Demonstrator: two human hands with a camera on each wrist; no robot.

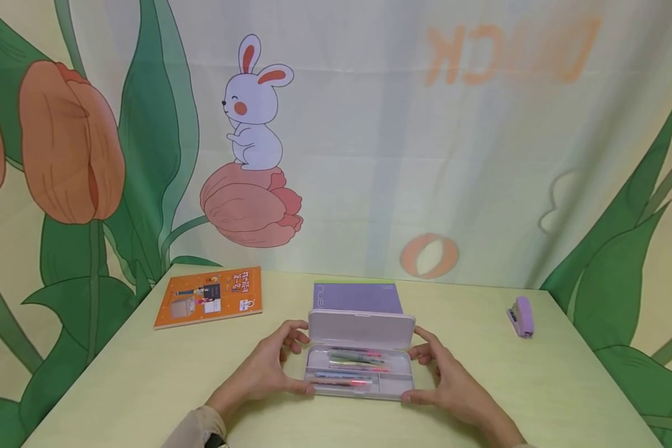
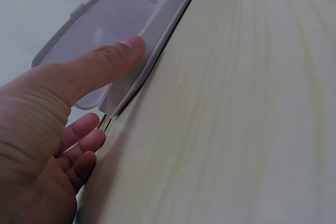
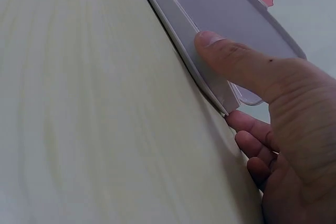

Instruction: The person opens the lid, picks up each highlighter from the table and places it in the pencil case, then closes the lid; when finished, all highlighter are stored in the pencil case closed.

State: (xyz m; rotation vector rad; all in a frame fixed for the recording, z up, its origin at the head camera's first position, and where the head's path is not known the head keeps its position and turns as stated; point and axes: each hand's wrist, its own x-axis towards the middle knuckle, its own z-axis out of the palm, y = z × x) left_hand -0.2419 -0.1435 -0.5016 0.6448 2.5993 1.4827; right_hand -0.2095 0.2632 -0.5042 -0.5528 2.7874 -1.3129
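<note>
A pale grey pencil case (image 1: 396, 387) lies on the table with its lid (image 1: 361, 330) raised at the back. Several pens (image 1: 344, 380) in clear sleeves lie in its compartments; the small front right compartment holds nothing visible. My left hand (image 1: 266, 364) holds the case's left end, thumb (image 2: 118, 59) against the front wall and fingers curled by the side. At the opposite end, my right hand (image 1: 453, 379) grips likewise, its thumb (image 3: 226, 51) on the front wall near the corner. Some fingertips are hidden behind the case ends in the wrist views.
Directly behind the lid lies a purple notebook (image 1: 358, 297), partly covered by it. An orange book (image 1: 213, 297) is at the back left of the table (image 1: 145, 386). On the right stands a lilac stapler (image 1: 522, 317). A printed curtain (image 1: 358, 155) hangs along the far edge.
</note>
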